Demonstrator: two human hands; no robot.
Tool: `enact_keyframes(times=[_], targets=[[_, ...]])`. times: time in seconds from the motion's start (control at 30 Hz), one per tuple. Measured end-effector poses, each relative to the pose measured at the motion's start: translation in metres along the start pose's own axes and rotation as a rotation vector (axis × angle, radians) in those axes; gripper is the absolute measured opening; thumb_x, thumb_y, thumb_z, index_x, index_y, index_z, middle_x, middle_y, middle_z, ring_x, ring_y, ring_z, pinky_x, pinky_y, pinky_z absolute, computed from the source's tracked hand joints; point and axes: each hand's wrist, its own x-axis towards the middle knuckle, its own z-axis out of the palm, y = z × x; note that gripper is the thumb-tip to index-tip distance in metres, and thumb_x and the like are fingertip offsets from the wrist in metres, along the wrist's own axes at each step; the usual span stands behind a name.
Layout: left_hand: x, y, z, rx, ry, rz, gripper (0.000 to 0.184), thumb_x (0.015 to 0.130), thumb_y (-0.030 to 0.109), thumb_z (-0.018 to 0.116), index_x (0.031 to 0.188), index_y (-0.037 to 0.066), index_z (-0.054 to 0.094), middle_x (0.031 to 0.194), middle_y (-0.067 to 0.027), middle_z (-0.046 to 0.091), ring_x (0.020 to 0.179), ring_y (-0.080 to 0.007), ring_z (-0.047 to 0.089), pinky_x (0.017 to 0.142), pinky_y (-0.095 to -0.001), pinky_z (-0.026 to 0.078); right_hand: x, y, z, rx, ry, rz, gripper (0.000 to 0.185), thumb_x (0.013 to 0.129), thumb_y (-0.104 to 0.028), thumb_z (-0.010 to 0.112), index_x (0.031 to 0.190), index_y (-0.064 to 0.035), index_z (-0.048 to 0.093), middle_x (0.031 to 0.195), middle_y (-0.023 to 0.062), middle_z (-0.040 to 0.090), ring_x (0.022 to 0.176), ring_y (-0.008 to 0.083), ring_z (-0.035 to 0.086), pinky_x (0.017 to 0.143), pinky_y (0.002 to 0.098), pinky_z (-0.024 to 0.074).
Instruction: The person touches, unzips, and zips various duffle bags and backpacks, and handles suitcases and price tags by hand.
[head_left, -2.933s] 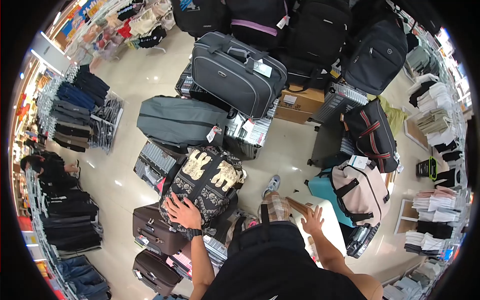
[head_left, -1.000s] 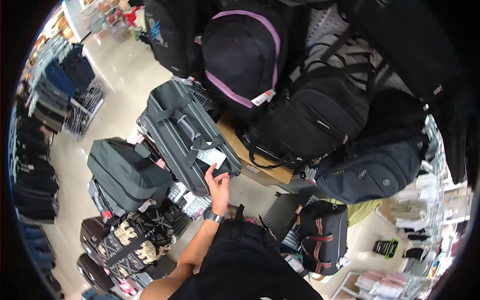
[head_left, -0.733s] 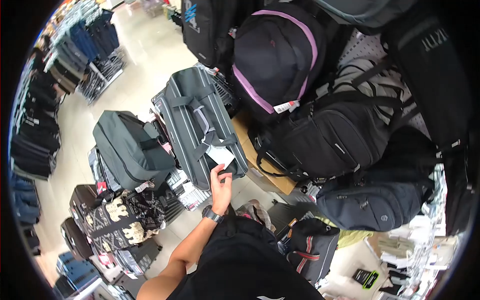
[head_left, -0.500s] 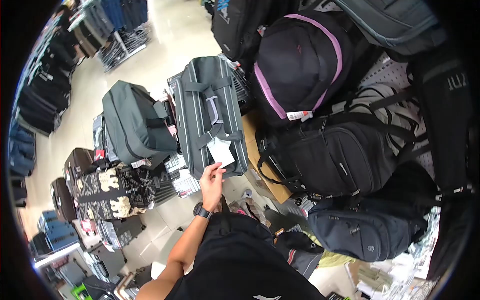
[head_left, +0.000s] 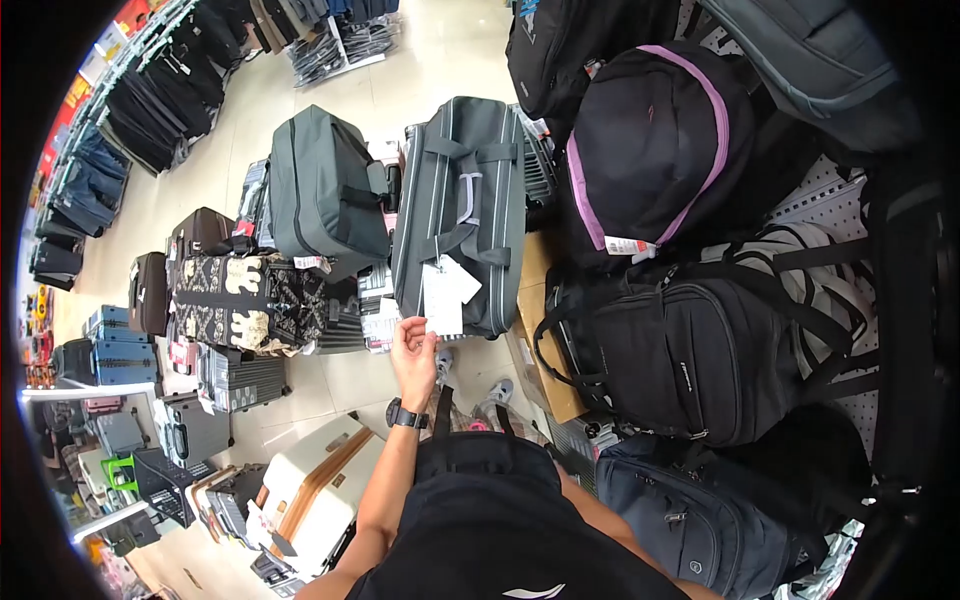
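My left hand (head_left: pixel 413 352), with a dark watch (head_left: pixel 405 414) on its wrist, reaches to the near end of a grey duffel bag (head_left: pixel 480 220). Its fingers are curled, with thumb and fingertips closed at the lower left corner of a white paper tag (head_left: pixel 443 302). A second white tag lies partly behind that one, both by the bag's strap. The duffel has dark straps and a pale handle wrap, and lies on top of suitcases. My right hand is out of sight; only part of the right arm (head_left: pixel 625 525) shows beside my body.
Left of the duffel stand a grey-green bag (head_left: pixel 325 185) and an elephant-patterned bag (head_left: pixel 240 300). Backpacks crowd the right, including a black one with purple trim (head_left: pixel 650 150) and a plain black one (head_left: pixel 700 355). A cream suitcase (head_left: pixel 325 480) stands low on the left.
The view has shifted, so the bags appear further right and the cream suitcase shows more fully. My left hand stays at the tag, its fingers more curled; the tag now hangs straighter. The right arm has appeared.
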Motion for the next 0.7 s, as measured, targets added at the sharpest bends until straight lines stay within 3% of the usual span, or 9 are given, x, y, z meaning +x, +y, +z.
enact_keyframes(times=[0.17, 0.4, 0.6, 0.7], targets=[[-0.019, -0.005, 0.001, -0.069, 0.030, -0.039, 0.038, 0.100, -0.002, 0.068, 0.134, 0.002, 0.053, 0.101, -0.0064, 0.067, 0.084, -0.0130, 0.069, 0.073, -0.0264, 0.058, 0.014, 0.001, -0.010, -0.015, -0.016, -0.026, 0.058, 0.099, -0.031, 0.059, 0.154, -0.0105, 0.052, 0.154, 0.0278, 0.051, 0.145, 0.0530, 0.044, 0.115, 0.0614, 0.0415], [-0.013, -0.001, -0.005, -0.085, -0.029, -0.057, 0.039, 0.100, 0.000, 0.070, 0.136, 0.002, 0.055, 0.102, -0.0051, 0.068, 0.084, -0.0120, 0.069, 0.074, -0.0257, 0.057, 0.032, -0.014, -0.014, -0.010, -0.021, -0.053, 0.057, 0.099, -0.030, 0.060, 0.152, -0.0098, 0.053, 0.152, 0.0279, 0.054, 0.144, 0.0517, 0.047, 0.114, 0.0594, 0.0431], [0.000, 0.023, -0.010, 0.016, -0.226, -0.066, 0.030, 0.102, 0.003, 0.069, 0.130, -0.002, 0.061, 0.104, -0.0090, 0.074, 0.090, -0.0124, 0.071, 0.082, -0.0269, 0.057, 0.050, -0.043, -0.013, 0.039, 0.010, -0.087, 0.057, 0.099, -0.030, 0.060, 0.151, -0.0092, 0.055, 0.150, 0.0280, 0.057, 0.143, 0.0506, 0.049, 0.114, 0.0577, 0.0445], [0.007, 0.031, -0.010, 0.115, -0.402, -0.126, 0.020, 0.108, 0.015, 0.066, 0.119, -0.001, 0.069, 0.095, -0.0078, 0.078, 0.088, -0.0112, 0.071, 0.080, -0.0261, 0.055, 0.061, -0.059, -0.020, 0.138, 0.112, -0.097, 0.056, 0.099, -0.030, 0.060, 0.151, -0.0090, 0.055, 0.149, 0.0280, 0.058, 0.143, 0.0502, 0.050, 0.114, 0.0572, 0.0449]])
